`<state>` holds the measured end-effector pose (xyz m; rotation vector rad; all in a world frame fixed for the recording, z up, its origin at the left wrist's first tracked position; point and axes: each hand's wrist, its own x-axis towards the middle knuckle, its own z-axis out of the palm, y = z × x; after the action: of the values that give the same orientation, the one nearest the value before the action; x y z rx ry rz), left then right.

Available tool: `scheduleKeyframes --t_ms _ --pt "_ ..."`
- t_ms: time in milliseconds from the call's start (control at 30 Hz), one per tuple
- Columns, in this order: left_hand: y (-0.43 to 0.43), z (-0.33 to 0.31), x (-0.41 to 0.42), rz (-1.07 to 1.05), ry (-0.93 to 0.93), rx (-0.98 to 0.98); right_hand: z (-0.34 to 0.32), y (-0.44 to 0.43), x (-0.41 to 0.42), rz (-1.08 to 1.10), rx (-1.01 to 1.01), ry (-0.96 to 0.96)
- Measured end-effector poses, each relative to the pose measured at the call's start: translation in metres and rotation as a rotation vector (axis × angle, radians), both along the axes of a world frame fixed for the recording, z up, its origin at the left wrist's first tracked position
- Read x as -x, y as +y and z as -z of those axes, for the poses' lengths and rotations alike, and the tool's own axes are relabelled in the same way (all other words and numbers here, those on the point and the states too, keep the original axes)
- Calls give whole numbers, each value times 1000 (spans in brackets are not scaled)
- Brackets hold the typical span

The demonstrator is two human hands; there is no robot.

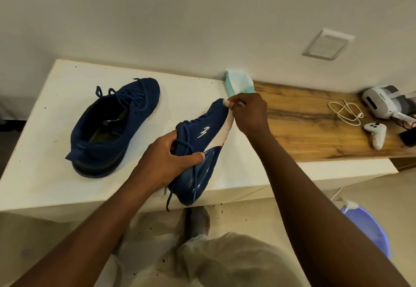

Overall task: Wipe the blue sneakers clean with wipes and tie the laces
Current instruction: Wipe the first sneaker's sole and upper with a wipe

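A white table (56, 174) stands against a pale wall. One blue sneaker (117, 124) stands upright on its left part. The second sneaker (202, 133) is held tilted, sole to the right, over the front edge. The left hand (166, 154) grips its collar with curled fingers. The right hand (249, 113) pinches a white wipe (225, 102) against its toe.

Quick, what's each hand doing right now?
Left hand: grips the sneaker.
Right hand: pinches a wipe against the sneaker's toe.
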<state>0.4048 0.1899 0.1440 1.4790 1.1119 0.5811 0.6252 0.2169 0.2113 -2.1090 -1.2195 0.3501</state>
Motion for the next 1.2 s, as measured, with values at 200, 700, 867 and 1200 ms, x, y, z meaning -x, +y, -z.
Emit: scheduleKeyframes --t_ms 200,700,867,1200 --pt "-1 -1 0 -24 -1 -8 24 -95 50 -128 -84 -55" --pt "-2 -5 -1 1 33 5 21 -65 28 -67 -130 -40" --pt "0 -4 -2 -20 55 -8 38 -124 60 -206 -133 14" --pt "1 -10 -4 -4 10 71 12 11 -10 -65 -81 -6"
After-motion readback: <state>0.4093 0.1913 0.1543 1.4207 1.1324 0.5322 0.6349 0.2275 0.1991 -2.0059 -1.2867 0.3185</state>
